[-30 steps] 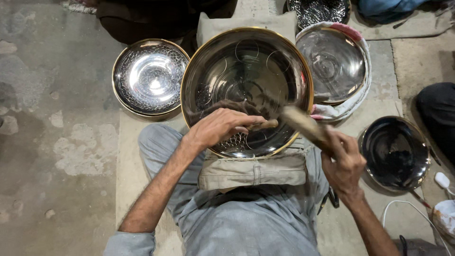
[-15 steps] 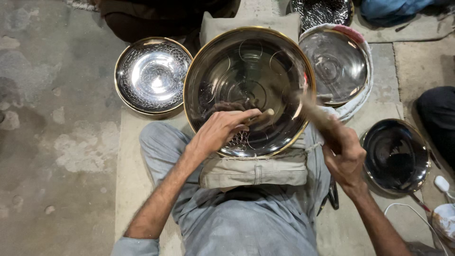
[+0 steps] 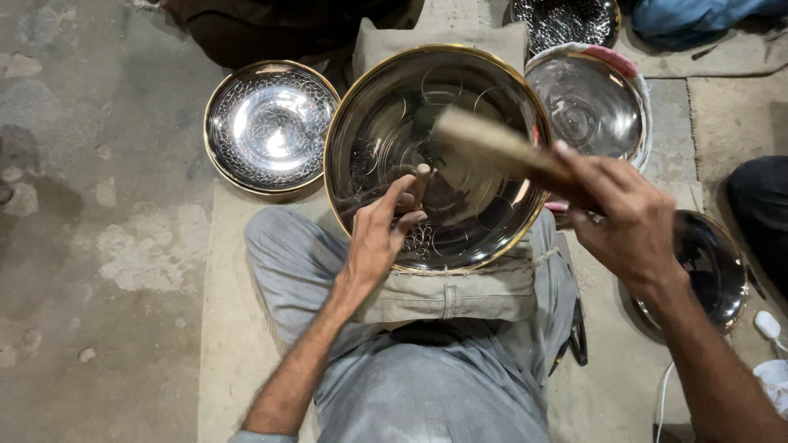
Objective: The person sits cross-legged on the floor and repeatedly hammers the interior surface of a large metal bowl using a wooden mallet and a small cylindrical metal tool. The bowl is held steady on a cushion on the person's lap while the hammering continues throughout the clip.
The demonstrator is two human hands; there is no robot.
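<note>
Brass-rimmed metal bowl [image 3: 435, 156] lay tilted on a folded cloth pad [image 3: 447, 287] across the seated person's lap, its polished inside facing up and partly covered with punched pattern near the lower rim. The left hand [image 3: 379, 238] pinched a short wooden-topped punch [image 3: 421, 182] upright against the bowl's inner wall, thumb and fingers closed around the shaft. A second earlier the right hand [image 3: 628, 221] had been low beside the bowl's near rim with the wooden mallet [image 3: 501, 148] close to the punch; by this moment it had risen and swung the mallet up over the bowl's middle, blurred with motion, fist closed on the handle. That lift read as the wind-up between blows, so the patterning looked under way, not finished. The punch hand had shifted only slightly. Around it on the floor sat a finished patterned bowl [image 3: 271, 127], a plain steel bowl [image 3: 584, 102] and a darker bowl [image 3: 698, 267].
</note>
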